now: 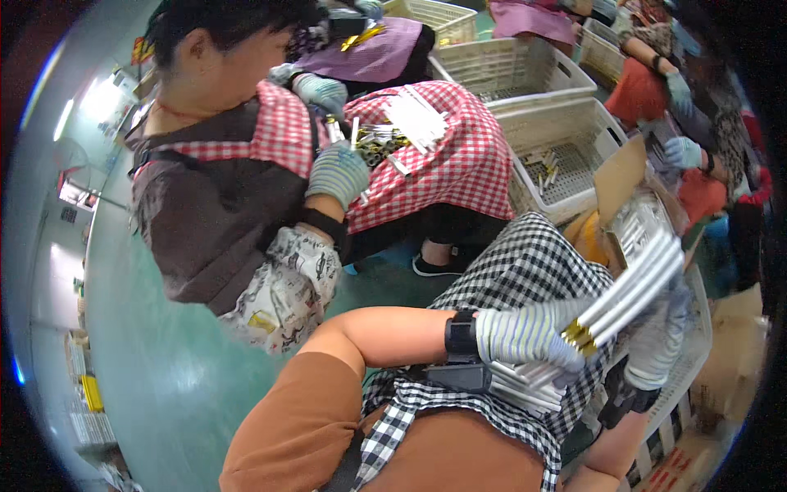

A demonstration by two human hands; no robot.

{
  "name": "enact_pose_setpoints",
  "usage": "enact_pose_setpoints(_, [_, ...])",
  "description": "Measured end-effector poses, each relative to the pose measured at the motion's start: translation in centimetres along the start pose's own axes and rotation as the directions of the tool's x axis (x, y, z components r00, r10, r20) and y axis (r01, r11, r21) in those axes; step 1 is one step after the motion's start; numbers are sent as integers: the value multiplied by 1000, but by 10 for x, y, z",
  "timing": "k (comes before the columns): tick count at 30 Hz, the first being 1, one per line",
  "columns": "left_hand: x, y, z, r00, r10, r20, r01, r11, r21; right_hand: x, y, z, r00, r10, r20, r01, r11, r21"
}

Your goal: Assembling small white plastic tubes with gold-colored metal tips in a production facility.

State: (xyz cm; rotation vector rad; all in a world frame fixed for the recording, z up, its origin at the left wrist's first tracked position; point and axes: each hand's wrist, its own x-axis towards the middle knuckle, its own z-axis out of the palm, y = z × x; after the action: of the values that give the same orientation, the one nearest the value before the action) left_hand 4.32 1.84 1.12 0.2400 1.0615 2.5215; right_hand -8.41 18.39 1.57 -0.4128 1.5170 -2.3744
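The left hand (525,334), in a striped knit glove with a black wrist strap, has its fingers clenched around a fanned bundle of long white tubes with brass-coloured ends (631,295). The bundle slants up to the right from the glove, over the person's lap and its black-and-white checked apron (525,271). The right hand (660,344), gloved the same way, sits just under the far part of the bundle; its fingers seem to be curled against the tubes, but the bundle covers them and I cannot tell whether they grip or only steady it.

As for progress, a good number of tubes are already gathered into the one handful, and a flatter layer of similar white tubes (525,385) lies on the lap below the left wrist, apart from the held bundle. Judging by that, the sorting or bunching is partway through, with loose pieces on the lap yet to be taken up. A white slatted plastic crate (693,361) stands at the person's right knee, and its contents are hidden behind the hands.

Much is hard to read. The brass ends blur together, so no count of the tubes is possible. A co-worker in a red-checked apron (459,156) sits opposite, one gloved hand (338,172) raised over a lapful of similar pieces (393,135). Pale plastic baskets (557,139) stand beyond, cut off by the rim.
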Motion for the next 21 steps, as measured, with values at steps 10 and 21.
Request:
enact_pose_setpoints(10, [31, 0, 2, 936, -308, -169, 349, 762, 545, -57, 28, -10, 950, 312, 19, -302, 901, 311])
enact_pose_setpoints(21, [39, -12, -80, 935, -29, -352, 27, 1000, -10, -105, 23, -252, 616, 302, -728, -50, 937, 346])
